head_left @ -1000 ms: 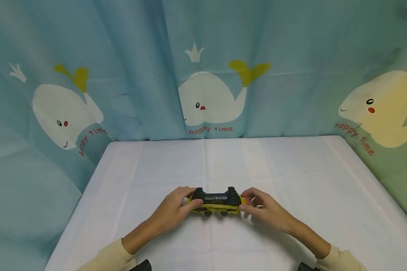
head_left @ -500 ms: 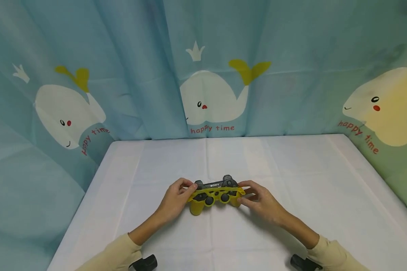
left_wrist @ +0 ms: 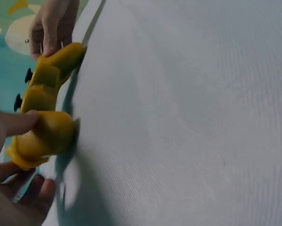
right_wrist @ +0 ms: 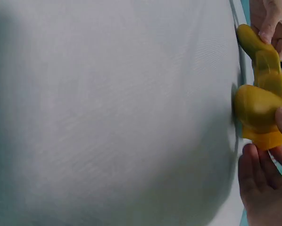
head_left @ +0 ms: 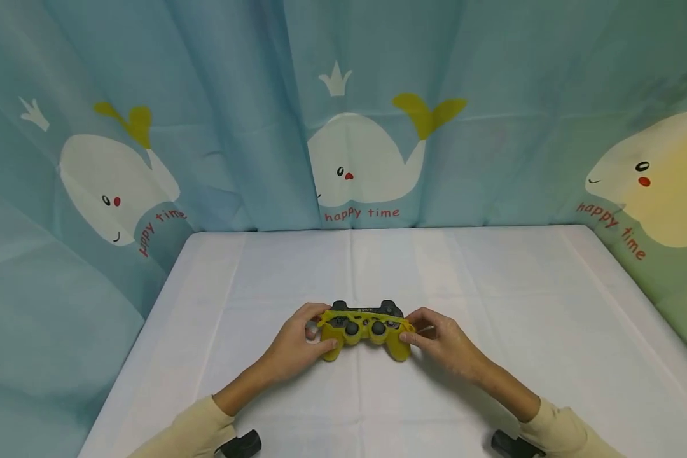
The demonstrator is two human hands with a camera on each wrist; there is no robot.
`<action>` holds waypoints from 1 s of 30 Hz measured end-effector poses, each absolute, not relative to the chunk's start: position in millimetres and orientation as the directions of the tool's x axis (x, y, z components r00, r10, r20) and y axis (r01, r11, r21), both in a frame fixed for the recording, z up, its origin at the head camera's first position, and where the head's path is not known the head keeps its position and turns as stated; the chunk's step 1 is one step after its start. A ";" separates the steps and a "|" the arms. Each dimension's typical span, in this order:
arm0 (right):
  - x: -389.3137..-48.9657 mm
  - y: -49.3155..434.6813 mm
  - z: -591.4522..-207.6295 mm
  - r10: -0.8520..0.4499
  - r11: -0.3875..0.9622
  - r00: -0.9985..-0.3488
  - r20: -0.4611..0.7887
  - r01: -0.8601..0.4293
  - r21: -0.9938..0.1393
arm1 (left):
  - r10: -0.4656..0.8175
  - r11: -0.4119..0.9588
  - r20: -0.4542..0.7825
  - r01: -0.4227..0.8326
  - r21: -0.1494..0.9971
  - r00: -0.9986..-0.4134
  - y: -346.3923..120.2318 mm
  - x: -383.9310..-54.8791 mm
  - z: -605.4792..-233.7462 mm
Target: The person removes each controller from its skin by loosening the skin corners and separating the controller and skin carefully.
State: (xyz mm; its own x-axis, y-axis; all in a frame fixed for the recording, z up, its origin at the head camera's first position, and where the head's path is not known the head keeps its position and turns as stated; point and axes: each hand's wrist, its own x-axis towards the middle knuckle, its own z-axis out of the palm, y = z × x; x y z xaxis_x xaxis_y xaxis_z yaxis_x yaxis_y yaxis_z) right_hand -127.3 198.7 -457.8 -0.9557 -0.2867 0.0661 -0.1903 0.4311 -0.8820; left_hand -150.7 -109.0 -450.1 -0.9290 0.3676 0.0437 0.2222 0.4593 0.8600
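The table (head_left: 286, 267) is covered with a white cloth (head_left: 464, 394), by which faint straight creases are shown, and its far corners are rounded. At the back and on both sides it is enclosed by blue-green fabric (head_left: 229, 95), hung in soft vertical folds and printed with pale whales (head_left: 372, 165), white crowns (head_left: 336, 83) and red "happy time" lettering (head_left: 362, 214). A greener, yellower tint is seen toward the right, and soft shadows are cast on the cloth.
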 end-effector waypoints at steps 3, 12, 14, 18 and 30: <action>-128.7 195.7 -460.8 -0.266 0.403 -0.958 0.111 -0.215 -0.890 | 0.332 0.492 0.022 0.193 0.849 -0.943 -109.1 -150.6 -451.5; -136.2 190.3 -463.5 -0.235 0.420 -0.965 0.113 -0.206 -0.884 | 0.356 0.413 -0.028 0.130 0.901 -0.934 -108.4 -162.3 -454.6; -139.4 191.4 -463.2 -0.250 0.428 -0.964 0.096 -0.199 -0.881 | 0.358 0.421 -0.048 0.116 0.899 -0.933 -108.6 -166.5 -454.4; -145.5 194.7 -461.9 -0.297 0.439 -0.953 0.065 -0.197 -0.877 | 0.376 0.444 -0.047 0.136 0.886 -0.925 -109.1 -173.7 -452.5; -147.0 192.2 -461.9 -0.357 0.383 -0.924 0.138 -0.279 -0.880 | 0.380 0.444 0.151 0.323 0.836 -0.913 -109.1 -168.0 -452.9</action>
